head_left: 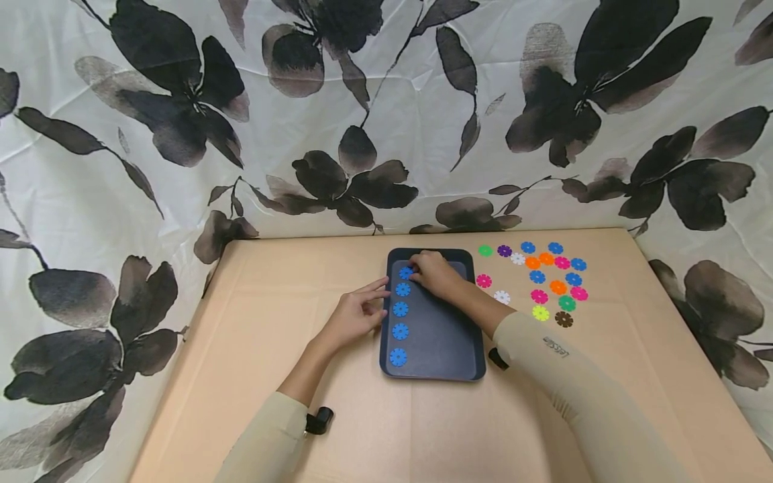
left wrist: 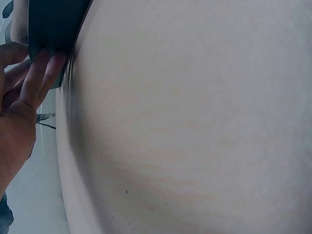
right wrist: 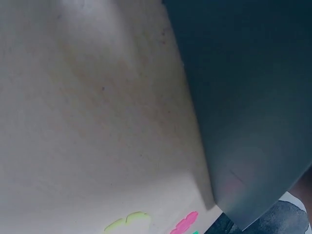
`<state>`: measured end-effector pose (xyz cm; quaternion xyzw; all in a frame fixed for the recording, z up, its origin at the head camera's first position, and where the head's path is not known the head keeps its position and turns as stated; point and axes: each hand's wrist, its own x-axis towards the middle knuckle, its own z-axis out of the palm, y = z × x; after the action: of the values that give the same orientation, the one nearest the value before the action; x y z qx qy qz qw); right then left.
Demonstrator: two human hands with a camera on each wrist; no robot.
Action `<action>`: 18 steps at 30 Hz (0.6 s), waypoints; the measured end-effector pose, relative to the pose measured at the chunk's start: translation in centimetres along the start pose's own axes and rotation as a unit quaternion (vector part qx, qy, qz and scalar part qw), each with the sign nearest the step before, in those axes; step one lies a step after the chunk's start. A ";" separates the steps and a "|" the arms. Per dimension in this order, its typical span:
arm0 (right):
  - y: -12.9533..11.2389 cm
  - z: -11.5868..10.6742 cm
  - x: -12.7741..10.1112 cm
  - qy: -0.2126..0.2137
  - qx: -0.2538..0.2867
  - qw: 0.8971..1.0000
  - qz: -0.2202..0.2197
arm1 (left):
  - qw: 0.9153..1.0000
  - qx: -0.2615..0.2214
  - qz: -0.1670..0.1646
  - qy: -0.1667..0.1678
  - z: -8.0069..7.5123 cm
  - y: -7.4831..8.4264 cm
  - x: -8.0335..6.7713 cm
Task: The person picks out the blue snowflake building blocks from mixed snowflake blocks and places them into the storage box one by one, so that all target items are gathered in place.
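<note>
A dark grey tray (head_left: 441, 335) lies on the table, with several blue notched discs (head_left: 400, 309) in a column along its left side. At the top of that column my right hand (head_left: 436, 274) holds the edge of a blue notched disc (head_left: 405, 273) between curled fingertips. My left hand (head_left: 355, 312) rests at the tray's left rim, fingers extended and loosely spread. In the left wrist view, the fingers (left wrist: 36, 80) of that hand touch the tray's outer wall (left wrist: 56, 29). The right wrist view mostly shows the tray's side (right wrist: 248, 112); the right fingertips are hidden there.
Right of the tray, loose notched discs lie scattered: orange (head_left: 558, 288), pink (head_left: 539, 296), yellow (head_left: 540, 312), brown (head_left: 564, 319), white (head_left: 502, 296), green and more blue ones. A floral cloth (head_left: 423, 121) hangs behind the tan table (head_left: 272, 288).
</note>
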<state>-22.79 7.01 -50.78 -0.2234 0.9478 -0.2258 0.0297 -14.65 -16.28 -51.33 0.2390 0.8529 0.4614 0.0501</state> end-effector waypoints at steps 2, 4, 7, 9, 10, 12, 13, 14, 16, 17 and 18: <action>0.0 0.0 0.0 0.003 0.005 1.000 -0.008 | 1.000 0.004 0.001 0.001 0.0 0.0 0.1; 0.0 -0.1 -0.1 0.004 0.012 1.000 -0.013 | 1.000 0.009 -0.001 0.001 0.0 0.0 0.1; 0.1 -0.2 -0.2 0.002 0.028 1.000 -0.013 | 1.000 0.010 -0.003 0.001 0.0 0.0 0.1; 0.1 -0.3 -0.2 0.001 0.037 0.999 -0.013 | 1.000 0.011 -0.003 0.001 0.0 0.0 0.1; 0.2 -0.3 -0.3 0.001 0.042 0.999 -0.013 | 1.000 0.011 -0.002 0.002 0.0 0.0 0.1; 0.2 -0.4 -0.4 0.001 0.054 0.998 -0.012 | 1.000 0.011 -0.001 0.002 -0.1 0.0 0.1; 0.2 -0.5 -0.5 0.002 0.058 0.998 -0.013 | 1.000 0.011 0.000 0.003 -0.1 0.0 0.1; 0.2 -0.6 -0.6 0.003 0.063 0.998 -0.013 | 1.000 0.011 0.001 0.003 -0.1 0.0 0.1; 0.2 -0.9 -0.9 0.004 0.070 0.997 -0.012 | 1.000 0.010 0.002 0.003 -0.1 -0.1 0.1; 0.1 -1.0 -1.1 0.006 0.072 0.997 -0.012 | 1.000 0.010 0.003 0.003 -0.1 0.0 0.1; 0.1 -1.2 -1.3 0.007 0.074 0.997 -0.011 | 1.000 0.009 0.003 0.003 0.0 0.0 0.1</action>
<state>-21.86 8.17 -49.83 -0.2296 0.9261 -0.2972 0.0372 -14.80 -16.26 -51.31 0.2406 0.8565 0.4544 0.0440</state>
